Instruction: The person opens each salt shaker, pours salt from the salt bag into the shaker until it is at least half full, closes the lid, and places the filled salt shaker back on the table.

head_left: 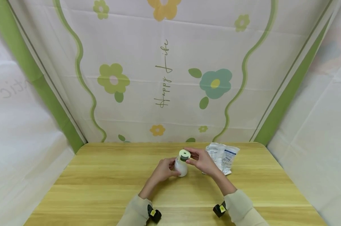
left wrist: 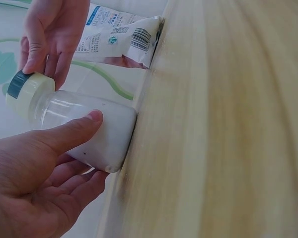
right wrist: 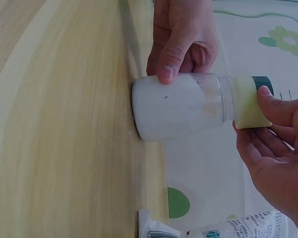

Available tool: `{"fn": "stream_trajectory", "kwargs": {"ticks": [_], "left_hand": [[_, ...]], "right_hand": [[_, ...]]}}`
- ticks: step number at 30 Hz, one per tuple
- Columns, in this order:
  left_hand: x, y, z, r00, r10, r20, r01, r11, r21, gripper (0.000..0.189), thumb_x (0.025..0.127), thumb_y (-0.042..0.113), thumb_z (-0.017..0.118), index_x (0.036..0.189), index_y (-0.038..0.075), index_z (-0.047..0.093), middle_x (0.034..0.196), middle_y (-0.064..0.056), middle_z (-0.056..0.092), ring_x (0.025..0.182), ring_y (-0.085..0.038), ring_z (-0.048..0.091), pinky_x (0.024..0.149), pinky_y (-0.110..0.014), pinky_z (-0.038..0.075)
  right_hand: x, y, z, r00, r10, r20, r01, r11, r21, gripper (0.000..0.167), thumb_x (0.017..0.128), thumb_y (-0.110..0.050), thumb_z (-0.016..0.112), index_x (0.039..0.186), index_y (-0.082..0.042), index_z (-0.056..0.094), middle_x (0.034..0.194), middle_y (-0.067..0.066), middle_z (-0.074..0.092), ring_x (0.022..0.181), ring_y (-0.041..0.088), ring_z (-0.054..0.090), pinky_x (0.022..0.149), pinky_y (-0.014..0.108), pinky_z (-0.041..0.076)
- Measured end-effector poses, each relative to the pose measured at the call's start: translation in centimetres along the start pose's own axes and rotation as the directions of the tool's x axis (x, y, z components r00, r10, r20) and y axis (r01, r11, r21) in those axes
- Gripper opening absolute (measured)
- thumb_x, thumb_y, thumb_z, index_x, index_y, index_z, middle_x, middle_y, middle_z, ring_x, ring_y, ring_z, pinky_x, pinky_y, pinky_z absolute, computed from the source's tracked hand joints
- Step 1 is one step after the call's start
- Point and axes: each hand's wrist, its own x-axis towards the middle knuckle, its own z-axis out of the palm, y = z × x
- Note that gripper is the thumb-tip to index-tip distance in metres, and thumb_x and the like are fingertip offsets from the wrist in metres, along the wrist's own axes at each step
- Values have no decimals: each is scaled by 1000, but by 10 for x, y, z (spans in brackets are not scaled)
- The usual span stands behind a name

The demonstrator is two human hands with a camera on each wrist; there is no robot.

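Observation:
A clear jar (head_left: 181,168) of white powder stands upright on the wooden table. Its pale yellow lid (head_left: 184,154) carries a dark green flap and sits over the neck. My left hand (head_left: 164,170) grips the jar's body low down, thumb on the near side, as the left wrist view shows with the jar (left wrist: 105,130). With thumb and fingers, my right hand (head_left: 200,160) holds the lid (right wrist: 247,102) from the right side. Whether the lid is fully screwed down I cannot tell.
Two white printed packets (head_left: 223,157) lie on the table (head_left: 111,182) just behind and right of my right hand. White fabric walls with printed flowers (head_left: 113,78) close in the table's back and sides.

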Motion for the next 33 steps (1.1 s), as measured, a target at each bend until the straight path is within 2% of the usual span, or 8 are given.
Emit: {"fn": "stream_trajectory", "kwargs": {"ticks": [7,13,21,33], "left_hand": [[0,-1,1,1000,7,2,-7,1000,1,54,81,15,83,130,2,64,123,-14,70,110,-24,69,93,-37,58],[0,-2,1,1000,2,5,-2,1000,-6,55,82,15,83,132,3,63,125,-14,69,113,-25,68,95,-39,57],[1,-1,0,1000,12,4,-12,1000,-3,52,82,15,83,130,4,64,124,-13,69,111,-25,68,94,-38,57],[0,-2,0,1000,19,9,-19,1000,6,48,82,16,83,126,5,66,121,-11,71,107,-22,69,91,-34,58]], "right_hand": [[1,0,3,1000,-7,20,7,1000,-8,54,92,2,66,143,4,48,146,27,49,132,42,52,104,36,49],[2,2,5,998,-39,45,40,998,-38,55,93,3,63,145,5,46,148,26,47,134,42,50,106,42,47],[6,2,6,997,-61,53,64,996,-69,53,94,3,63,145,-1,48,148,24,49,133,40,52,105,43,48],[7,0,9,995,-64,75,70,994,-88,53,93,6,61,144,5,47,148,27,48,134,42,49,106,46,47]]}}
